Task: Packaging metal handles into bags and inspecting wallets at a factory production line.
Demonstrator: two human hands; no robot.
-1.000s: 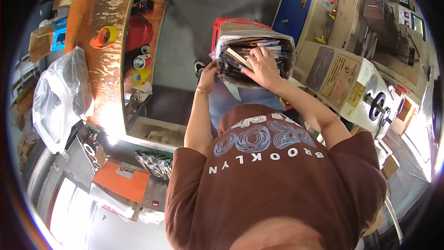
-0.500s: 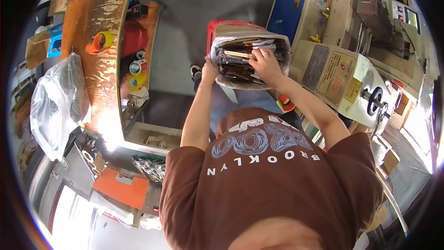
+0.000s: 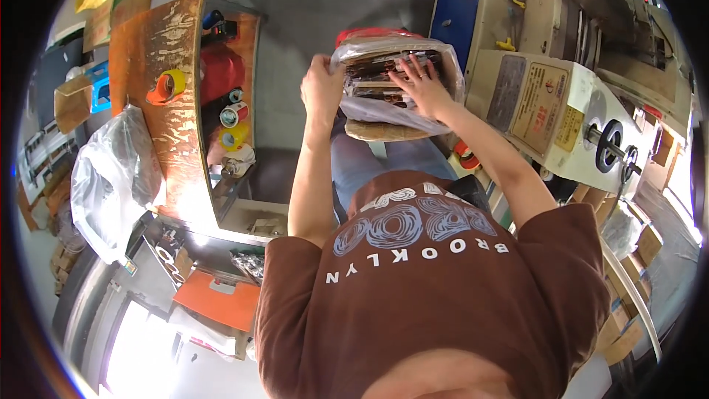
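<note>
In front of me stands an open cardboard box (image 3: 388, 132) lined with a clear plastic bag (image 3: 384, 112). Dark, thin, flat pieces (image 3: 373, 66), in wrapping or with pale strips between them, are packed inside; their exact kind is unclear. My right hand (image 3: 425, 90) lies over these pieces, fingers spread. At the box's left side, my left hand (image 3: 322, 90) is closed, its curled fingers against the bag's edge; the fingertips are partly hidden.
To the left is a worn wooden cabinet (image 3: 159, 52) with an orange-yellow tape roll (image 3: 168, 86) on top and more rolls on its shelf. A plastic bag (image 3: 118, 177) hangs beside it. On the right stands a cream machine (image 3: 543, 100) with a black handwheel (image 3: 610, 144).
My left hand has moved left and up along the box's side. My right hand has gone from gripping among the pieces to spread fingers. The bag's rim stands wider around the box.
</note>
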